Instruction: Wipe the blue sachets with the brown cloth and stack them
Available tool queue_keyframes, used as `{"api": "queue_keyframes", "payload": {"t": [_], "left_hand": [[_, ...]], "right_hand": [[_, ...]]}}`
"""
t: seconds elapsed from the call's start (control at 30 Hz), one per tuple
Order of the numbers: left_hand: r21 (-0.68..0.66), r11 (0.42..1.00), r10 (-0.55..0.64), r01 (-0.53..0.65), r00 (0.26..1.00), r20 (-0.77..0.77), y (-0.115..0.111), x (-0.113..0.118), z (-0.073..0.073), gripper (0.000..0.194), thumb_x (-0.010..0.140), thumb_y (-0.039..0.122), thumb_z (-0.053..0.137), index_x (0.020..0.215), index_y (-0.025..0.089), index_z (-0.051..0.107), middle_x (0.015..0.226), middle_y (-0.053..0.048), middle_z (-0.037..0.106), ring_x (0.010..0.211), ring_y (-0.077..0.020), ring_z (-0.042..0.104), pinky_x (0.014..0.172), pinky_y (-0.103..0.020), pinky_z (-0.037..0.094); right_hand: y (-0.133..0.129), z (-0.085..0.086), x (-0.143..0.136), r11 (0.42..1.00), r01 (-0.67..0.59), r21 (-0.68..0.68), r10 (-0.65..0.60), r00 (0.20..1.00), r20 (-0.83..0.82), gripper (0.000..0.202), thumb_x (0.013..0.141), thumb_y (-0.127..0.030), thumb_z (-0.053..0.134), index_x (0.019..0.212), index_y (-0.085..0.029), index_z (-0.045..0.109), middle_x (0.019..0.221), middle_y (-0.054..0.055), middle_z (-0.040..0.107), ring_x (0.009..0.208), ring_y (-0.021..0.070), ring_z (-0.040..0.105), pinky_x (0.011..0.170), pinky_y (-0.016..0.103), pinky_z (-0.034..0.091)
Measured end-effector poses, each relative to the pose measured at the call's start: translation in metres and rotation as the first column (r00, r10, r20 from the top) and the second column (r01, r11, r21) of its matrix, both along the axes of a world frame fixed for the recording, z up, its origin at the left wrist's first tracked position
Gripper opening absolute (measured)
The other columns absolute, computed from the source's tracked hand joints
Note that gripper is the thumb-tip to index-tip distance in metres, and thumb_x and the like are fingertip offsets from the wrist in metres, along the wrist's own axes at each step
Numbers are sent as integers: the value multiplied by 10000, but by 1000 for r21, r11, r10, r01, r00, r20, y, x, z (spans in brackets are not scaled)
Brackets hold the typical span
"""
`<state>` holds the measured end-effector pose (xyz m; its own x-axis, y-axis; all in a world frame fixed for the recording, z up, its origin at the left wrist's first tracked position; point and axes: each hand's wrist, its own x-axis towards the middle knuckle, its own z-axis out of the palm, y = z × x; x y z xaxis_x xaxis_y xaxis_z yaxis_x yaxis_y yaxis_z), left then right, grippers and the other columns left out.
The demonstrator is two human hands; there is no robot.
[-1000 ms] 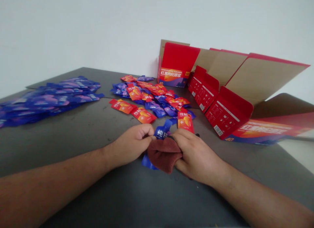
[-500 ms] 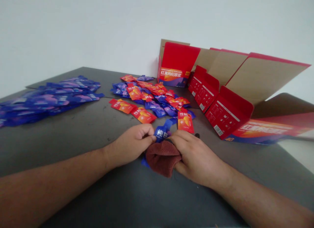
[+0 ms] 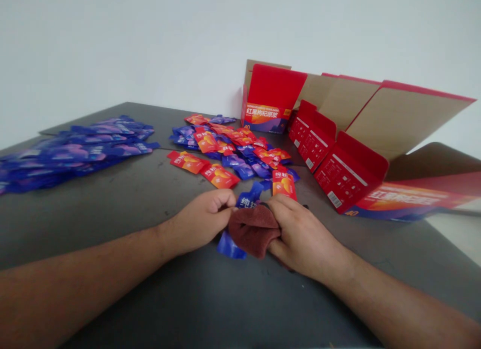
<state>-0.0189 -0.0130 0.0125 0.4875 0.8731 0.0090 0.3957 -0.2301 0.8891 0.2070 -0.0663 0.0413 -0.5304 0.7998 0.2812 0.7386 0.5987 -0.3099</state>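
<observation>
A blue sachet [image 3: 248, 199] with white lettering lies between my hands, low over the table. My left hand [image 3: 212, 216] pinches its left edge between thumb and fingers. In my right hand [image 3: 296, 228] is a bunched brown cloth [image 3: 255, 231], pressed against the front of the sachet and hiding its middle. The sachet's lower end shows below the cloth. Just beyond my hands lies a mixed heap of red sachets [image 3: 220, 176] and blue ones, the nearest red sachet [image 3: 284, 182] close to my right knuckles.
A large pile of blue sachets [image 3: 86, 148] spreads over the left of the dark table [image 3: 180, 299]. Several open red cartons [image 3: 349, 176] line the right side, flaps raised, with another carton [image 3: 266, 116] at the back. A pale wall [image 3: 150, 43] stands behind.
My right hand has moved the cloth slightly up and to the right over the sachet, so more of its lower end shows. My left hand has stayed in place.
</observation>
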Motion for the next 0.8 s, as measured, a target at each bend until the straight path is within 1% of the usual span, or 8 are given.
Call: {"api": "queue_keyframes", "payload": {"t": [0.13, 0.27, 0.33, 0.47, 0.5, 0.67, 0.73, 0.8], "left_hand": [[65, 998, -8, 9, 1000, -19, 0, 1, 1, 187, 900, 301, 547, 754, 184, 545, 718, 26, 552, 675, -130, 494, 608, -243, 392], [-6, 1000, 4, -4, 1000, -4, 0, 0, -1, 198, 907, 314, 540, 755, 190, 514, 677, 42, 510, 624, -121, 452, 563, -242, 358], [-5, 1000, 2, -2, 1000, 2, 0, 0, -1, 207, 909, 316, 544, 748, 191, 505, 673, 45, 503, 622, -120, 448, 564, -242, 356], [74, 997, -15, 16, 1000, -17, 0, 0, 0, 194, 906, 304, 547, 753, 184, 544, 732, 26, 556, 698, -133, 501, 635, -248, 401], [76, 997, -13, 15, 1000, -21, 0, 0, 1, 193, 904, 306, 549, 754, 184, 546, 736, 24, 560, 705, -135, 505, 637, -249, 402], [-33, 999, 6, -6, 1000, -2, -1, 0, 0, 189, 896, 311, 549, 754, 195, 504, 660, 48, 493, 610, -121, 436, 542, -234, 345], [-11, 1000, 0, 0, 1000, 3, -1, 0, 0, 192, 897, 311, 549, 751, 192, 514, 671, 45, 503, 618, -120, 445, 555, -231, 359], [38, 999, -13, 13, 1000, 1, 0, 0, 1, 192, 901, 309, 547, 754, 187, 536, 704, 33, 534, 654, -125, 476, 590, -234, 387]], "right_hand": [[-1, 0, -1, 995, -95, -33, 97, 994, 44, 197, 827, -141, 620, 1003, -198, 553, 1009, 57, 610, 943, 220, 577, 806, 346, 479], [0, -1, 0, 1000, -5, -4, 5, 1000, 10, 196, 816, -126, 611, 983, -199, 538, 980, 48, 599, 911, 208, 570, 785, 333, 475], [0, -1, 0, 1000, 14, -1, -14, 1000, 0, 188, 815, -127, 616, 966, -201, 533, 966, 45, 596, 897, 204, 568, 773, 327, 472], [-2, 0, -2, 993, -110, -38, 112, 993, 38, 233, 835, -147, 633, 1053, -195, 565, 1029, 56, 619, 954, 217, 577, 822, 343, 476], [-3, 0, -2, 992, -117, -42, 119, 992, 42, 237, 837, -147, 633, 1060, -195, 568, 1036, 58, 622, 960, 219, 577, 826, 347, 477], [0, -1, 0, 1000, 25, -7, -25, 1000, 4, 156, 825, -132, 611, 935, -206, 528, 954, 47, 601, 895, 211, 572, 766, 335, 477], [-1, -1, 0, 1000, -11, -13, 12, 1000, 11, 171, 823, -132, 617, 955, -204, 536, 966, 48, 604, 911, 213, 574, 781, 338, 480], [-2, -2, -1, 995, -97, -30, 98, 995, 26, 226, 826, -136, 630, 1030, -199, 556, 1013, 53, 617, 956, 219, 577, 827, 347, 481]]}}
